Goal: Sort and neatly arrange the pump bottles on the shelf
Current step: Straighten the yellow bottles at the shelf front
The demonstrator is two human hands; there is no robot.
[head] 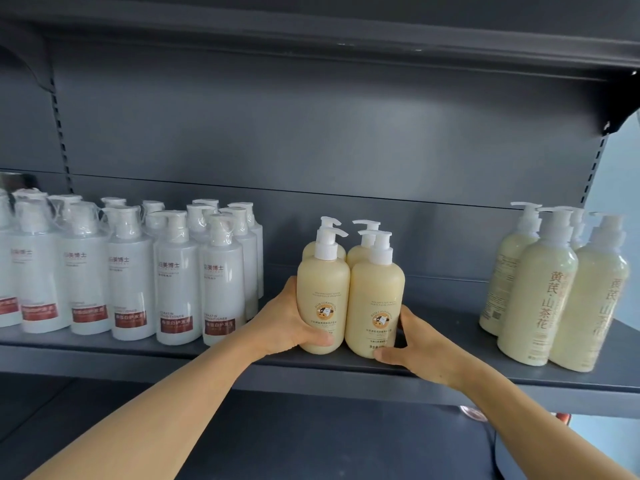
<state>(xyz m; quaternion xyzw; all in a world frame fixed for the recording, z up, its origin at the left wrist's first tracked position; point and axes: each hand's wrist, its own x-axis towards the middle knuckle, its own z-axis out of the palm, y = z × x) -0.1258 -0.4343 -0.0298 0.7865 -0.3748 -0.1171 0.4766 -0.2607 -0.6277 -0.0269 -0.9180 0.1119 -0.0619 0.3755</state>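
Observation:
Several cream pump bottles with a cow logo stand in a tight block at the middle of the dark grey shelf (pixel 145 351). My left hand (pixel 294 320) grips the front left cream bottle (pixel 323 289) near its base, thumb across the front. My right hand (pixel 419 344) holds the front right cream bottle (pixel 375 299) low on its right side, thumb under its front. Two more cream bottles stand directly behind them, mostly hidden.
Several white pump bottles with red labels (pixel 176 282) fill the shelf's left side. Several tall pale yellow bottles (pixel 540 292) stand at the right end. Bare shelf lies on either side of the cream block. Another shelf (pixel 311 26) hangs overhead.

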